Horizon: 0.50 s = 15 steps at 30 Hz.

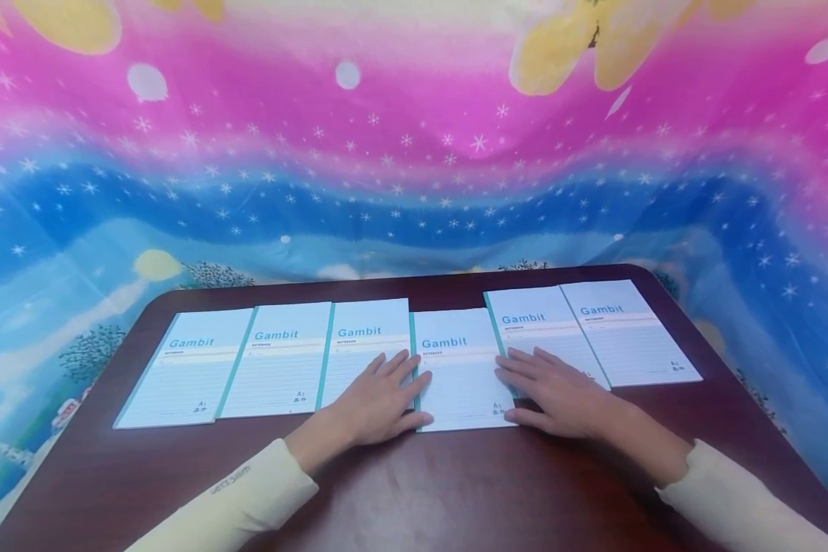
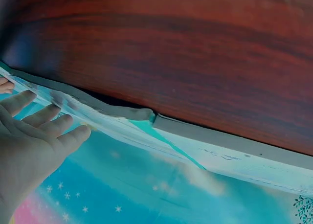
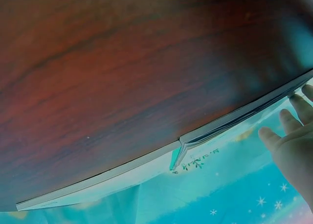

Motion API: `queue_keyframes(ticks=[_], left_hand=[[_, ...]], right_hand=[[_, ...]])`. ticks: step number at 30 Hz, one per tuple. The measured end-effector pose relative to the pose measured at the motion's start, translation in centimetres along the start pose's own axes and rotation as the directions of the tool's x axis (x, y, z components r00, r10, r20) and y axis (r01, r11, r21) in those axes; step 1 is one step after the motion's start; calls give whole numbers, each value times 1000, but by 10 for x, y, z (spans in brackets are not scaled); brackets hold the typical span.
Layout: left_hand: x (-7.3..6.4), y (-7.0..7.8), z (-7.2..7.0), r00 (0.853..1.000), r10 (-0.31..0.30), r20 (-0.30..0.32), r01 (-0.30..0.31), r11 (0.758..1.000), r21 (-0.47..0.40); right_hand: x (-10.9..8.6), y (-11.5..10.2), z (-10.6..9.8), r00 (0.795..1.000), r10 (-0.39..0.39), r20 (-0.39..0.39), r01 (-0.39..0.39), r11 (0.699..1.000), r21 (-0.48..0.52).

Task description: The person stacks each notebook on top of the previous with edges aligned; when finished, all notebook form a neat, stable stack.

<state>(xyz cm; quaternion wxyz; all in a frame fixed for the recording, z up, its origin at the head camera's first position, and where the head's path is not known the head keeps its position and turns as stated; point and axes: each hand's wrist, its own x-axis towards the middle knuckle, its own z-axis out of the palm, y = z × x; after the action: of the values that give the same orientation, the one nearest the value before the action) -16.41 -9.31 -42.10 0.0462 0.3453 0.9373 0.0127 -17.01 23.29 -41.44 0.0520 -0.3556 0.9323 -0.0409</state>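
Note:
A white Gambit notebook [image 1: 455, 387] with a green spine lies flat between the two hands, a little nearer than its neighbours. My left hand [image 1: 376, 400] has its fingers extended at that notebook's left edge and partly covers the notebook [image 1: 369, 353] to the left. On the opposite side, the right hand [image 1: 559, 392] touches the right edge with spread fingers, over the lower part of another notebook [image 1: 527, 303]. Both wrist views show the left hand [image 2: 34, 145] and the right hand [image 3: 296, 145] with fairly straight fingers, gripping nothing.
More matching notebooks lie in the row: two at the left, one [image 1: 179, 383] outermost and one [image 1: 272, 376] beside it, and one [image 1: 635, 337] at the right end. They rest on a dark brown table [image 1: 455, 491]. A colourful patterned cloth [image 1: 414, 169] hangs behind.

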Motion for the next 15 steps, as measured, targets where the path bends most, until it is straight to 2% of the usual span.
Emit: queue_keyframes(ticks=[15], left_hand=[[-6,5,-1,999,13,-30,-12,1000,14]], right_hand=[[-5,-4,-1,1000,-11,-9,11,1000,-14]])
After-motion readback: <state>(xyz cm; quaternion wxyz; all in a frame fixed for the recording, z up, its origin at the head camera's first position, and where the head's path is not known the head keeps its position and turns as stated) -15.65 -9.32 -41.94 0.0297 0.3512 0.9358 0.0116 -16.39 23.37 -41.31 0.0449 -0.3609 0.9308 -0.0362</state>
